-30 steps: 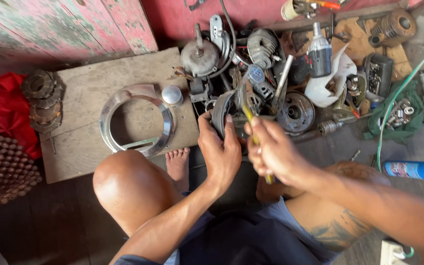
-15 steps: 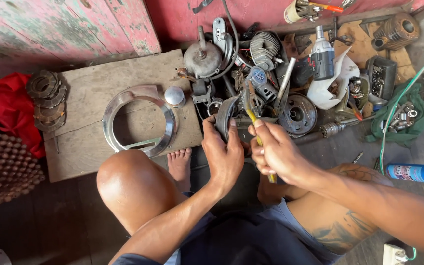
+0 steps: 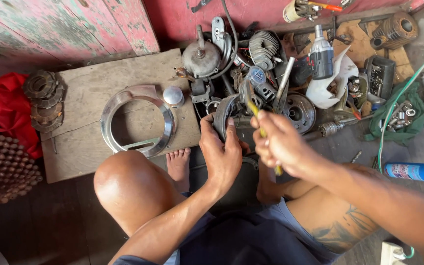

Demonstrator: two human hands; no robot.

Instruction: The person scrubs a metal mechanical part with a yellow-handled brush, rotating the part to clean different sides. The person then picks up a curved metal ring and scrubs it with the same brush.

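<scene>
Engine parts [image 3: 251, 64] crowded the floor just beyond both hands, leaving no gap. To the left, the wooden board [image 3: 89, 93] offered bare surface around the chrome ring [image 3: 137, 120] and small cap [image 3: 173, 96].

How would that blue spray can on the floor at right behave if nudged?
The blue spray can lies on its side on the wooden floor, so it would probably roll. Its smooth round wall looks slippery to grip. Likely light for its size, though how full it is cannot be told.
</scene>
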